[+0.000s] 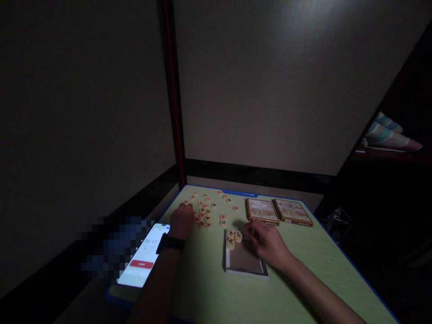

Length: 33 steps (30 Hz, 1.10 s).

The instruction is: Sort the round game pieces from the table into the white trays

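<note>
Several small round wooden game pieces (205, 211) with dark marks lie scattered on a pale green table (303, 270). My left hand (181, 220), a dark band on its wrist, rests closed at the left edge of that scatter. A shallow grey tray (245, 261) sits nearer me, with three pieces (233, 237) in its far left corner. My right hand (268, 243) hovers over the tray's far right corner, fingers curled together near those pieces. What either hand holds is hidden in the dim light.
Two flat orange-rimmed box halves (262, 210) (293, 211) lie side by side behind the tray. A lit phone (145, 256) showing a timer lies at the table's left edge. Walls close in behind and left; a dark shelf with folded cloth (388, 135) stands at right.
</note>
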{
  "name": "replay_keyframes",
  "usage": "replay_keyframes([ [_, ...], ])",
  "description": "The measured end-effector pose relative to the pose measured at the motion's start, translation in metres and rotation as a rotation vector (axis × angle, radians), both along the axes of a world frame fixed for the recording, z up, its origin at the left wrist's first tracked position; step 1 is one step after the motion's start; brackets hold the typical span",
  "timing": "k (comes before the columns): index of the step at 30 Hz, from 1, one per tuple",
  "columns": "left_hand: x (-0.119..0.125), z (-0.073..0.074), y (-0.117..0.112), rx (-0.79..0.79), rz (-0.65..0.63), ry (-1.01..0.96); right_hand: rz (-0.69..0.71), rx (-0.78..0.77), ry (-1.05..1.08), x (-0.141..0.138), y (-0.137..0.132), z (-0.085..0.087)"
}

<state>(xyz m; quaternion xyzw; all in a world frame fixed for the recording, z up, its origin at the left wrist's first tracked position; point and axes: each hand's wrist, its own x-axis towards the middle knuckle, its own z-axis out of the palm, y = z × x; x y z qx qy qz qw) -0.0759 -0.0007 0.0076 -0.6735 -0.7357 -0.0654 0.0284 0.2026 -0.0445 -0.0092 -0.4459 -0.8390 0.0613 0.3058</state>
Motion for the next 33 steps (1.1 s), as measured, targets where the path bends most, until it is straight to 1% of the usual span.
replay_keyframes([
  [6,0.000,-0.006,0.006,0.007,-0.127,-0.053,0.012,0.045,0.045,0.001,0.001,0.000],
  [9,0.001,-0.007,0.007,0.017,-0.177,-0.080,0.017,0.047,0.085,-0.001,0.003,0.002],
  [13,0.001,-0.006,0.009,0.005,-0.189,-0.137,0.023,0.039,0.083,-0.007,0.012,0.011],
  [16,0.001,-0.006,0.011,-0.001,-0.192,-0.160,0.031,0.023,0.040,-0.015,0.027,0.021],
  [20,0.003,-0.007,0.013,0.002,-0.190,-0.191,0.023,-0.018,-0.001,-0.030,0.052,0.034],
  [23,0.005,-0.006,0.013,0.013,-0.186,-0.202,0.039,-0.099,-0.038,-0.043,0.070,0.039],
  [25,0.004,-0.005,0.012,0.036,-0.159,-0.182,0.064,-0.142,-0.076,-0.052,0.079,0.039],
  [28,0.001,-0.005,0.009,0.059,-0.097,-0.125,0.085,-0.165,-0.126,-0.065,0.090,0.037],
  [33,-0.002,-0.003,0.002,-0.016,-0.002,-0.085,0.101,-0.182,-0.191,-0.077,0.108,0.034],
])
